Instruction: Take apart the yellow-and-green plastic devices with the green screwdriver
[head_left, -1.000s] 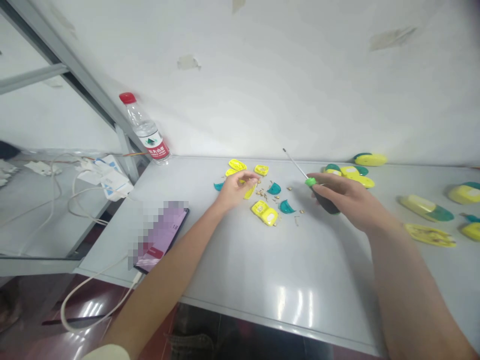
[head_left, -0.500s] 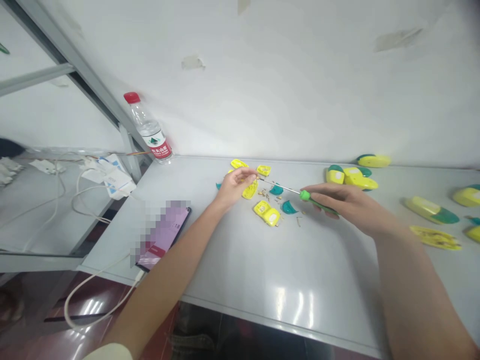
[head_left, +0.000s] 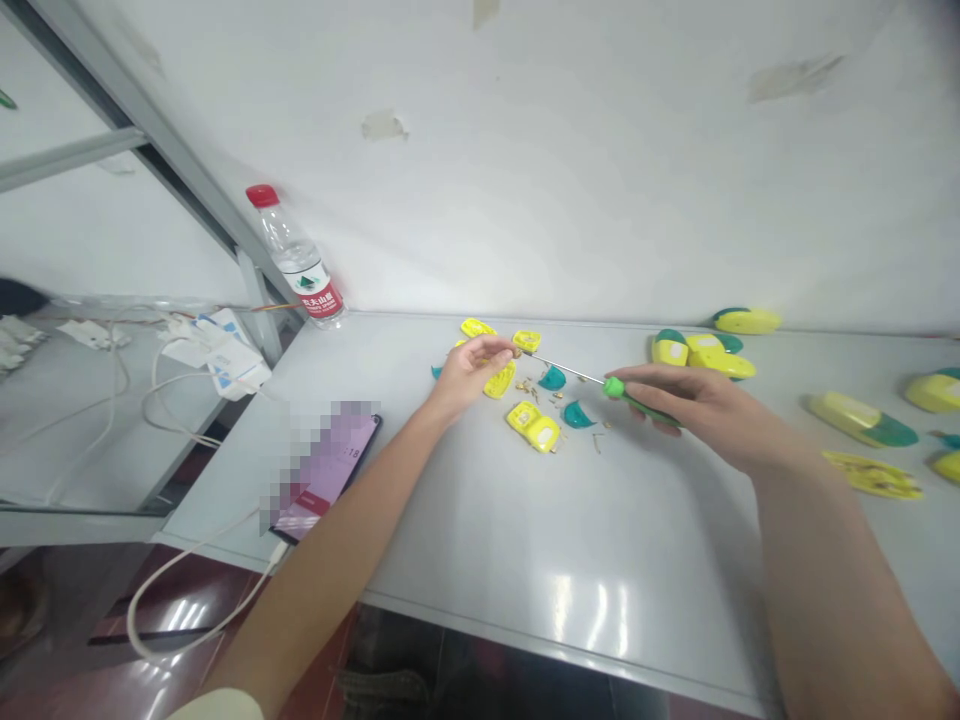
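My right hand (head_left: 682,400) is closed round the green handle of a screwdriver (head_left: 613,387), its thin metal shaft pointing left. At the tip of the shaft, my left hand (head_left: 474,372) pinches a tiny brass-coloured piece (head_left: 517,353), too small to name surely. Below and beside the left fingers lie opened yellow plastic shells (head_left: 499,380), with another yellow shell (head_left: 527,341) behind the shaft. Under the shaft are teal curved covers (head_left: 553,378) and small loose metal parts (head_left: 527,388). A pair of yellow casing pieces (head_left: 534,428) rests nearer to me.
Several yellow-and-green casings (head_left: 701,352) stand at the back right, more (head_left: 862,420) at the far right. A yellow shell with small parts (head_left: 874,475) lies there too. At left are a phone (head_left: 330,475) on a white cable, a water bottle (head_left: 307,265) and a white power adapter (head_left: 229,355).
The screwdriver handle and my right hand have shifted very slightly to the right. My left hand stays in place with its pinch.
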